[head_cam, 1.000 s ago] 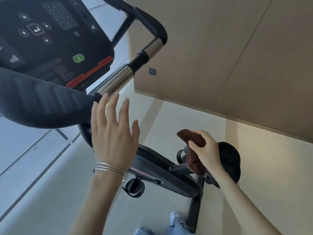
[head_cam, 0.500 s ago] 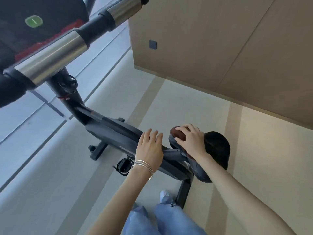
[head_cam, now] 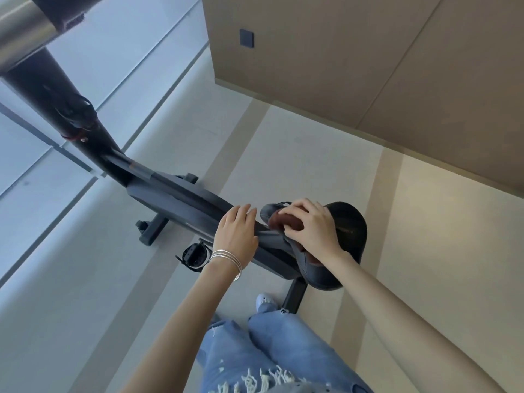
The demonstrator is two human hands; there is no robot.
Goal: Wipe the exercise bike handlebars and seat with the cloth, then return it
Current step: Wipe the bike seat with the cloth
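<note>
The black bike seat [head_cam: 347,231] sits below me at centre right. A brown cloth [head_cam: 285,222] lies over the seat's narrow front end, and my right hand [head_cam: 309,228] grips it there with curled fingers, pressing it onto the seat. More brown cloth shows under my right wrist. My left hand [head_cam: 236,232] hovers with relaxed fingers over the bike's dark frame [head_cam: 175,198], just left of the seat nose; contact is unclear. A silver section of the handlebar [head_cam: 19,32] fills the top left corner.
The bike's black upright post [head_cam: 56,109] slants from top left down to the frame. A pedal [head_cam: 195,255] and floor stabiliser [head_cam: 151,231] sit below it. A tan wall [head_cam: 368,66] stands behind; my jeans and shoe [head_cam: 265,300] are beside the rear leg.
My view dropped from the console and handlebar to the seat. My left hand came down from near the handlebar to the frame. My right hand lowered the cloth onto the seat nose.
</note>
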